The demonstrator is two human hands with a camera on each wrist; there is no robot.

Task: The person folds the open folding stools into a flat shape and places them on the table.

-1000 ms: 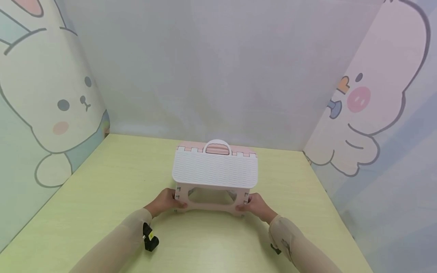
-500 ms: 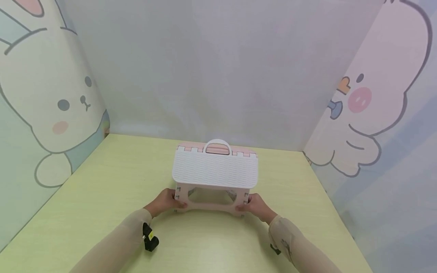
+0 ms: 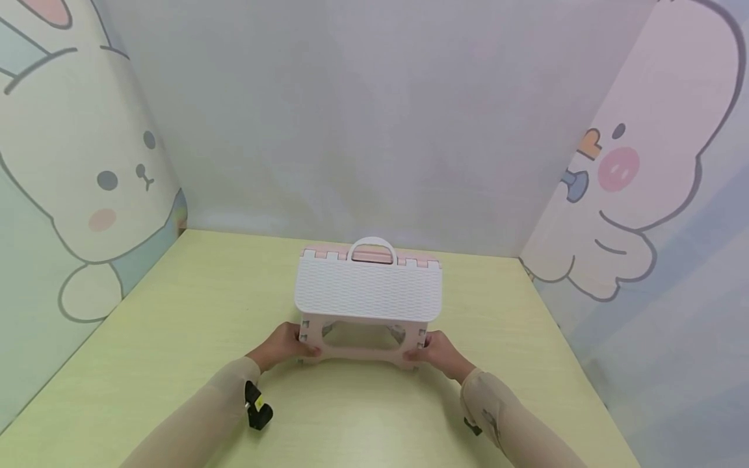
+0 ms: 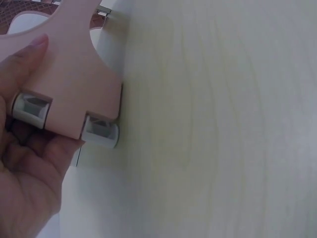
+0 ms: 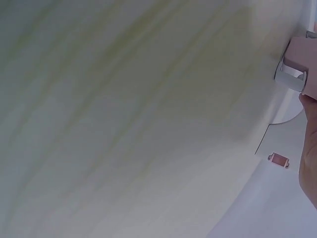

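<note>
A small folding step stool (image 3: 368, 289), white on top with a pink frame, stands at the middle of the table, its arched white handle (image 3: 372, 242) at the far side of the top. My left hand (image 3: 285, 343) grips the left end of its near pink leg panel (image 3: 363, 354), low down. In the left wrist view the thumb (image 4: 29, 57) lies on the panel's outer face and the other fingers go round its edge, partly hidden. At the opposite end, my right hand (image 3: 435, 352) holds the same panel. The right wrist view catches only part of that hand (image 5: 309, 144).
The pale yellow-green table (image 3: 164, 338) extends around the stool. A grey wall (image 3: 351, 130) closes off the back. Side walls carry a cartoon rabbit (image 3: 88, 169) on the left and a pink-cheeked figure (image 3: 649, 130) on the right.
</note>
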